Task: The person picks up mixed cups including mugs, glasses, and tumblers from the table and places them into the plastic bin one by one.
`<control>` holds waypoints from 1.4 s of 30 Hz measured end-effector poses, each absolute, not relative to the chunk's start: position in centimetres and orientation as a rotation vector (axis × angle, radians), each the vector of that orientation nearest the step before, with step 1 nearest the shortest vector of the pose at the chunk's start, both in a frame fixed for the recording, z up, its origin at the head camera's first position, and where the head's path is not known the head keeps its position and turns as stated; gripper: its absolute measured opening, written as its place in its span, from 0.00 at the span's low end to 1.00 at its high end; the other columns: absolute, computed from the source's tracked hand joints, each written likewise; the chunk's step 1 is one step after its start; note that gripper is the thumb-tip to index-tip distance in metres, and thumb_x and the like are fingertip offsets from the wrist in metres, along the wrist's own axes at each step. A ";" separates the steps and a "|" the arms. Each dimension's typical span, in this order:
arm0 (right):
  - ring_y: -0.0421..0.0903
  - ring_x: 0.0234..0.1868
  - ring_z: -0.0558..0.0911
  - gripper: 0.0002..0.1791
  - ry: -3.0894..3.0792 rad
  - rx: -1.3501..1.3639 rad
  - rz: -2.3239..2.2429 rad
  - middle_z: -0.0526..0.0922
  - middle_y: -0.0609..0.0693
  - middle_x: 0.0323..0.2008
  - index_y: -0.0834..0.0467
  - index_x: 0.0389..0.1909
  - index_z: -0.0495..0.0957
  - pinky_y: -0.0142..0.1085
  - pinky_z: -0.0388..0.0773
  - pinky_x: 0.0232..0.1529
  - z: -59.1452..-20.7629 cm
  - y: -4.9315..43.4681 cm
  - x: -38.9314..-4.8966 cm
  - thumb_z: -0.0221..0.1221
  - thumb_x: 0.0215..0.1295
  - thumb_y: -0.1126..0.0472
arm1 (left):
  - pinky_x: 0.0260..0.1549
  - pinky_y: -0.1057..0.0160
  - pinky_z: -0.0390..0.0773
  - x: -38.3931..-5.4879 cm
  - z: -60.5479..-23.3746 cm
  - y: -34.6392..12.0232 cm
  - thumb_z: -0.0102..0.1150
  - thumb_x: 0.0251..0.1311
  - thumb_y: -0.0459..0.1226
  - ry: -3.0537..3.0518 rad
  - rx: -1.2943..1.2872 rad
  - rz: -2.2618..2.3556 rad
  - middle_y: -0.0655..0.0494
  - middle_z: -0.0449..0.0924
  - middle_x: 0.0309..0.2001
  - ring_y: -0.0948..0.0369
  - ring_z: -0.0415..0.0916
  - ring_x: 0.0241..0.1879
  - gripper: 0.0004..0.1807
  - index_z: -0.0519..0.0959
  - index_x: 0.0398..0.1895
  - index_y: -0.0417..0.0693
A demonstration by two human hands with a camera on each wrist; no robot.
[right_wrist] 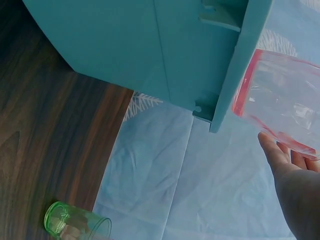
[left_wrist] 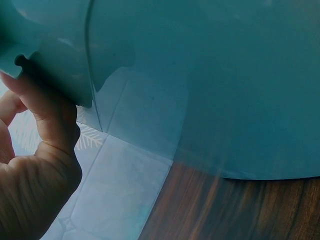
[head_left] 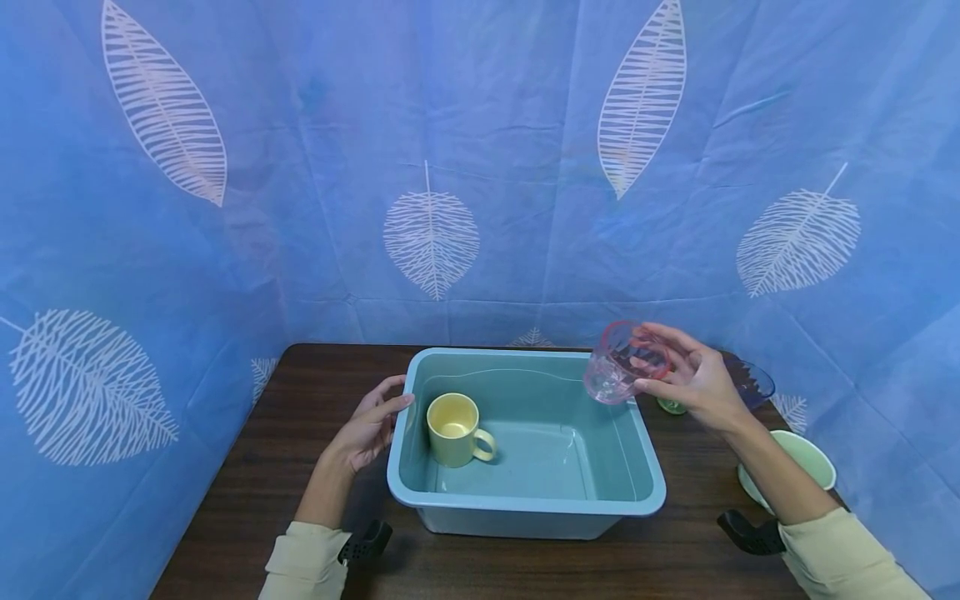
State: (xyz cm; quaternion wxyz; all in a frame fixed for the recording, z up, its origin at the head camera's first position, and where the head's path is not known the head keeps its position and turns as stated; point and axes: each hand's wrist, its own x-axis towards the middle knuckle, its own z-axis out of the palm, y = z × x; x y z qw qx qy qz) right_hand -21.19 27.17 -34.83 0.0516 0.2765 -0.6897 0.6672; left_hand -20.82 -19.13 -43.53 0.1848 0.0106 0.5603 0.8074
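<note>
A light blue plastic basin (head_left: 525,503) stands on the table. Inside it, toward the left end, a yellow mug (head_left: 448,448) sits upright with its handle pointing right. My left hand (head_left: 367,427) grips the basin's left rim, thumb on top; the left wrist view shows the fingers (left_wrist: 56,112) at that rim. Tilted above the basin's far right corner is a clear pink glass (head_left: 606,377) with a red rim, held by my right hand (head_left: 701,385). In the right wrist view the glass (right_wrist: 285,100) hangs beside the basin's rim, and part of the hand is cut off.
Right of the basin, a green glass (right_wrist: 75,222) stands on the dark wooden table (head_left: 255,467), mostly hidden in the head view. A dark blue see-through dish (head_left: 763,383) and a pale green bowl (head_left: 813,460) are farther right. A blue leaf-patterned cloth (head_left: 510,242) hangs behind.
</note>
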 end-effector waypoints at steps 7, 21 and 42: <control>0.43 0.62 0.80 0.38 -2.122 0.816 2.028 0.78 0.51 0.61 0.66 0.71 0.68 0.36 0.85 0.55 -34.7 26.8 -21.3 0.62 0.58 0.86 | 0.29 0.69 0.87 -21.0 -43.6 -19.1 0.52 0.77 0.34 1.579 0.012 2.278 0.52 0.84 0.42 0.63 0.88 0.33 0.27 0.58 0.74 0.45; 0.43 0.61 0.81 0.39 -2.184 0.890 2.044 0.78 0.55 0.60 0.68 0.73 0.66 0.39 0.84 0.55 -35.1 26.5 -21.6 0.63 0.58 0.85 | 0.27 0.70 0.87 -21.1 -43.8 -19.2 0.53 0.77 0.35 1.587 0.018 2.273 0.52 0.84 0.42 0.63 0.88 0.32 0.27 0.58 0.73 0.45; 0.36 0.62 0.80 0.36 -2.481 0.892 1.808 0.79 0.52 0.62 0.74 0.69 0.65 0.28 0.84 0.50 -35.1 24.6 -21.3 0.68 0.61 0.76 | 0.28 0.69 0.87 -21.0 -43.7 -19.2 0.52 0.77 0.34 1.567 0.036 2.280 0.53 0.85 0.40 0.63 0.88 0.32 0.27 0.56 0.74 0.42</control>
